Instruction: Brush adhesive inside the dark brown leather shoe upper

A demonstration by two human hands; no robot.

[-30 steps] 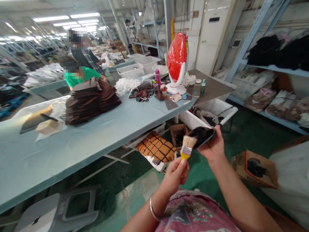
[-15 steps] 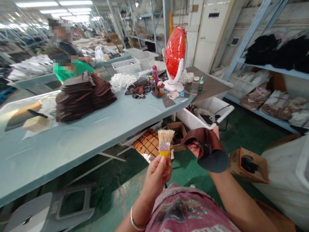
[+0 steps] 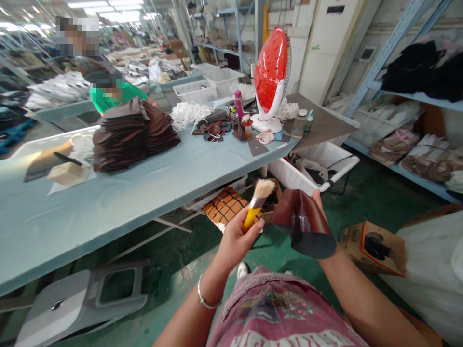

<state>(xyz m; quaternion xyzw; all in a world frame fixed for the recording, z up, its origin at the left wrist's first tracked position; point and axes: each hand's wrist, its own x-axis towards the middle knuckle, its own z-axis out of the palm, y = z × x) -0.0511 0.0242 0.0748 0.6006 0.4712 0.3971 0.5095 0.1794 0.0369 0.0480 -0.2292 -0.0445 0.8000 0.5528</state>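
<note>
My left hand [image 3: 239, 237] is closed round the yellow handle of a paintbrush [image 3: 257, 202], its pale bristles pointing up and to the right. Just right of the bristles, a curved piece of brown leather [image 3: 302, 214] with a dark grey underside is in my right hand [image 3: 317, 197]. Most of that hand is hidden behind the leather; only a fingertip shows above its edge. Brush and leather are apart, both held in front of my body above the floor. A tall stack of brown leather pieces [image 3: 123, 137] stands on the blue-grey table [image 3: 162, 178].
A red fan [image 3: 269, 72] stands at the table's far end near bottles and scraps. Below are a white bin [image 3: 294, 179], an orange checked cushion [image 3: 226, 207] and a grey stool [image 3: 54, 308]. A cardboard box [image 3: 352, 241] sits right. A person in green [image 3: 115, 94] is across the table.
The brush has gone from upright to tilted right, its bristles nearer the leather. The leather has turned, showing more of its brown outer face. The view has shifted slightly.
</note>
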